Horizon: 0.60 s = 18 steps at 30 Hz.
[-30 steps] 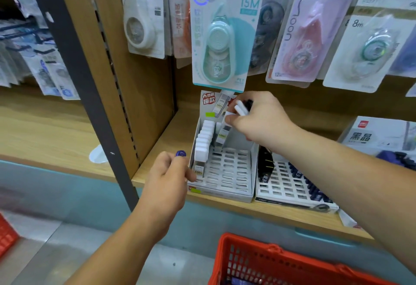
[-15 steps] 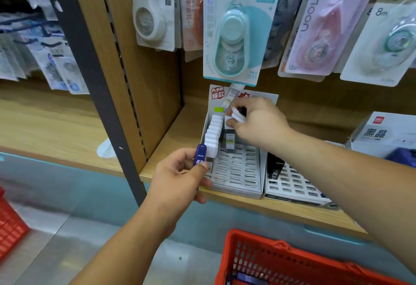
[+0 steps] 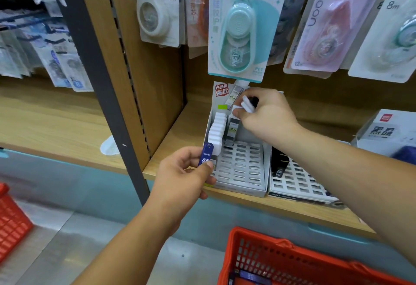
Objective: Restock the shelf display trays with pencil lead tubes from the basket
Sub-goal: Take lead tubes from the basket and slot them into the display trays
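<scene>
Fingers of left hand (image 3: 182, 179) pinch a blue tube (image 3: 206, 155); right hand (image 3: 267, 118) grips perhaps two white-capped tubes (image 3: 247, 104) over the tray (image 3: 240, 168)

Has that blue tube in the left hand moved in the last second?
Yes. The blue lead tube, pinched by the left hand, has shifted right, closer to the front of the row of white tubes.

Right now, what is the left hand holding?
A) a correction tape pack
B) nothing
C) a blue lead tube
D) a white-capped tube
C: the left hand pinches a blue lead tube by the front left corner of the white tray; the white-capped tubes are in the right hand.
</scene>
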{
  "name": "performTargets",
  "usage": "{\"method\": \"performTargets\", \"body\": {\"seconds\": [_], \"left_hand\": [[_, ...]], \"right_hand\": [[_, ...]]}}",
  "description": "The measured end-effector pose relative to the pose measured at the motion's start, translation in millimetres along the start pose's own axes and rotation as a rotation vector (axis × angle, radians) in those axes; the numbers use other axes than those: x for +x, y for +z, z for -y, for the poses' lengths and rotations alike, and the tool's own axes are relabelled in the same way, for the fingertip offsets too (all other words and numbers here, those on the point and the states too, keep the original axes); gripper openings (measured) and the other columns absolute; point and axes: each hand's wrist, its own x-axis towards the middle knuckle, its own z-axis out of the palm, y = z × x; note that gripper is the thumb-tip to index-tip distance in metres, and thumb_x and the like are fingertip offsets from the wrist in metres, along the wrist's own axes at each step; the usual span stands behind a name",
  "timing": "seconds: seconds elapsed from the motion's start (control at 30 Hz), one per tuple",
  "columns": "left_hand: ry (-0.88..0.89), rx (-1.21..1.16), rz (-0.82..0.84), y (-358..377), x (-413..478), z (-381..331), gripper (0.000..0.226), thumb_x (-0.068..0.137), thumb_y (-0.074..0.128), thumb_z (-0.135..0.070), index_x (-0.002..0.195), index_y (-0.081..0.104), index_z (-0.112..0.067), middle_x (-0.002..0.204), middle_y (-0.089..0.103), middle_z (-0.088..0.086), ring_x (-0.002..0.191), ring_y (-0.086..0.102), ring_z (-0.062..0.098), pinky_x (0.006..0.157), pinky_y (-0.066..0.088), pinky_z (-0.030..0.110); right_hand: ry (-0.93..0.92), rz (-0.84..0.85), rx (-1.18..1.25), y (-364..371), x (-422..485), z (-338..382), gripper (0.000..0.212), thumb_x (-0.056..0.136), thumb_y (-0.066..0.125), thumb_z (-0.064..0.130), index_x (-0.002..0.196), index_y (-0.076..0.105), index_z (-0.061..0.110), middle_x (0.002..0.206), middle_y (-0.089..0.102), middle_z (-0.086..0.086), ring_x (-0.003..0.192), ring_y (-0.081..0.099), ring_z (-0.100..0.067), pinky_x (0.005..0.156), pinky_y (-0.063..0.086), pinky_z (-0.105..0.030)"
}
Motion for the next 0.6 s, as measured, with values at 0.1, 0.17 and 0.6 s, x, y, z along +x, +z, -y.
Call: {"method": "performTargets", "body": {"seconds": [0.1, 0.17, 0.6], "left_hand": [[0.004, -0.005, -0.005, 2, 0, -1, 0.017, 0.097, 0.071, -0.012, 0.106, 0.075, -0.026, 0.090, 0.078, -0.001, 0.077, 0.074, 0.010, 0.060, 0.059, 0.024], [0.003, -0.015, -0.004, 3, 0, -2, 0.016, 0.096, 0.072, -0.012, 0.106, 0.075, -0.024, 0.089, 0.079, -0.002, 0.077, 0.074, 0.009, 0.062, 0.061, 0.025], [-0.001, -0.019, -0.002, 1, -3, -5, 0.018, 0.094, 0.072, -0.003, 0.104, 0.074, -0.018, 0.094, 0.077, 0.007, 0.084, 0.076, 0.022, 0.065, 0.064, 0.033]], "right_hand": [[0.003, 0.057, -0.050, 4, -3, -2, 0.016, 0.087, 0.077, 0.034, 0.083, 0.063, 0.039, 0.092, 0.069, 0.013, 0.092, 0.065, -0.019, 0.083, 0.059, -0.044], [0.008, 0.085, -0.089, 8, -8, -4, 0.014, 0.087, 0.078, 0.035, 0.086, 0.064, 0.038, 0.091, 0.068, 0.012, 0.091, 0.064, -0.020, 0.082, 0.059, -0.043], [-0.015, 0.084, -0.245, 12, -17, 8, 0.018, 0.092, 0.074, 0.036, 0.108, 0.069, 0.031, 0.108, 0.059, 0.004, 0.093, 0.058, -0.019, 0.074, 0.052, -0.036]]}}
